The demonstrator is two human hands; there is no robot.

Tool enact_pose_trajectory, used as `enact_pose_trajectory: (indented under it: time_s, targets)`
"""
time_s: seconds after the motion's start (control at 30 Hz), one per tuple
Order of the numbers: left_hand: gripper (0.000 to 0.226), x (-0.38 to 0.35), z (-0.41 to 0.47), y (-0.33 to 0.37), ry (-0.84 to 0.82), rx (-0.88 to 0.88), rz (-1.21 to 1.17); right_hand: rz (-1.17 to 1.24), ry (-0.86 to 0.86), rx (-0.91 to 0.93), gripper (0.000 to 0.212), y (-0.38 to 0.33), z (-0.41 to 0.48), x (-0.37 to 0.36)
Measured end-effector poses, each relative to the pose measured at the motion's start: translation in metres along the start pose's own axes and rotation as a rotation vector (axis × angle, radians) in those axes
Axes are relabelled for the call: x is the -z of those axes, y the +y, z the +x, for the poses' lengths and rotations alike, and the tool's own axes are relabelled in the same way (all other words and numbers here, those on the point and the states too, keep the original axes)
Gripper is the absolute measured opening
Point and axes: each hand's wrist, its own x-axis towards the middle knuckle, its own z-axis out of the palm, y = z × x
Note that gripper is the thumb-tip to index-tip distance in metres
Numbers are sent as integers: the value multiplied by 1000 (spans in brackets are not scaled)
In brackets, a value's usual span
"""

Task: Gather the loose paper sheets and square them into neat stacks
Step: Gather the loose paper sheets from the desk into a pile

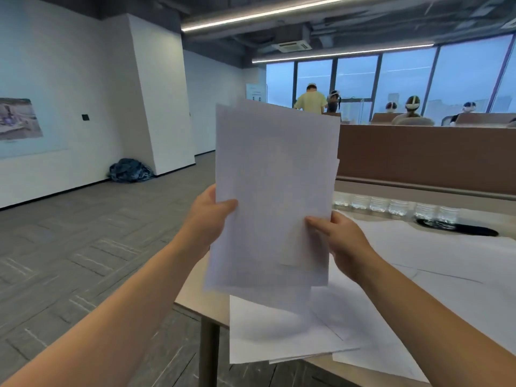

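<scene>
A pale beige table (195, 291) carries overlapping loose white paper sheets (279, 339); beyond the sheets, a row of clear plastic water bottles (396, 206) beside a black oval cable port (463, 228)

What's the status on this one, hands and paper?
Left hand and right hand both gripping held sheaf, upright, edges uneven. Loose sheets still on table. Nothing obstructing.

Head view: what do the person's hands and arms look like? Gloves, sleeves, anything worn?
Left hand and right hand are both bare: no gloves, and no rings or watch visible. Both forearms are uncovered right to the bottom of the frame, with no sleeve in view. No wristbands, cables or markings visible.
</scene>
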Motion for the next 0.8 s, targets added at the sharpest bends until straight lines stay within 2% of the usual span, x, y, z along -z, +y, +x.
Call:
enact_pose_trajectory:
  time_s: [0.13,0.3,0.47,0.6,0.8]
  targets:
    - [22,0,2,3,-59,-16,-44,15,30,64,35,-14,4,6]
    - [26,-8,8,1,-124,-7,-107,1,66,100,15,-34,-2,17]
    - [28,-30,3,-18,-123,28,-257,-32,31,89,13,-22,-10,28]
    - [19,-40,1,-37,-88,57,-280,-25,37,18,31,0,-14,33]
    - [18,-36,5,-42,-102,49,-261,-182,157,180,48,-5,-17,35]
